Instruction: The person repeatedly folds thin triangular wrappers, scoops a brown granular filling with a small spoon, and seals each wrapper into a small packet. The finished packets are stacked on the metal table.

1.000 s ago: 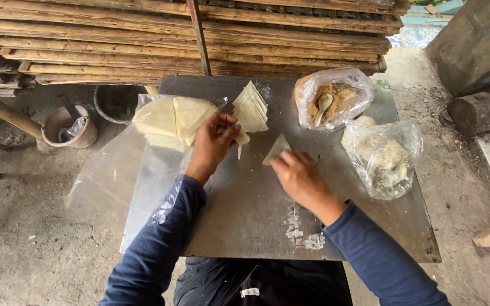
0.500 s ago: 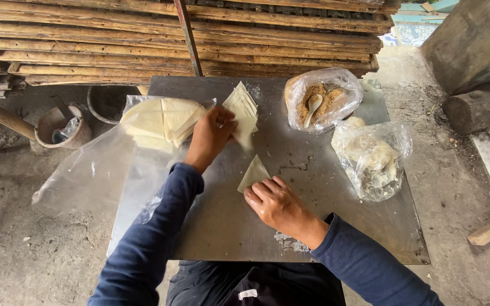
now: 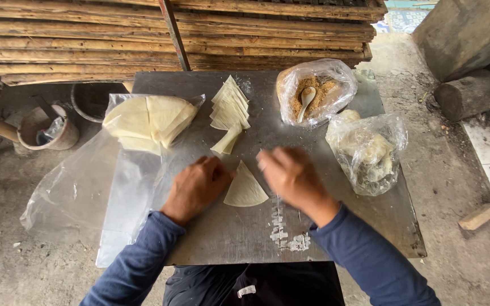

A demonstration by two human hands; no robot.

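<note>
Grey metal table (image 3: 324,238): left hand (image 3: 195,188) flat, pinning the wedge wrapper (image 3: 245,188); right hand (image 3: 291,174) open, empty. Best kept flat, corners square.

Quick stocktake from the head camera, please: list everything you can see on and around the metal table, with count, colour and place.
Metal table: one, grey, centre.
Wedge-shaped wrapper: one, pale cream, flat on the table between the hands.
Row of folded wrappers: one fanned row, cream, count unclear, table's far middle.
Stack of wrapper sheets: one, cream, far left, on a clear plastic sheet.
Bag of brown filling: one, clear, far right, pale spoon inside.
Bag of pale lumps: one, clear, right edge.
Wooden slats: stack, brown, behind the table.
Small bucket: one, grey, on the ground, left.
Log: one, grey, on the ground, right.
Left hand: touching the wedge's left edge.
Right hand: blurred, beside the wedge's right edge.
</note>
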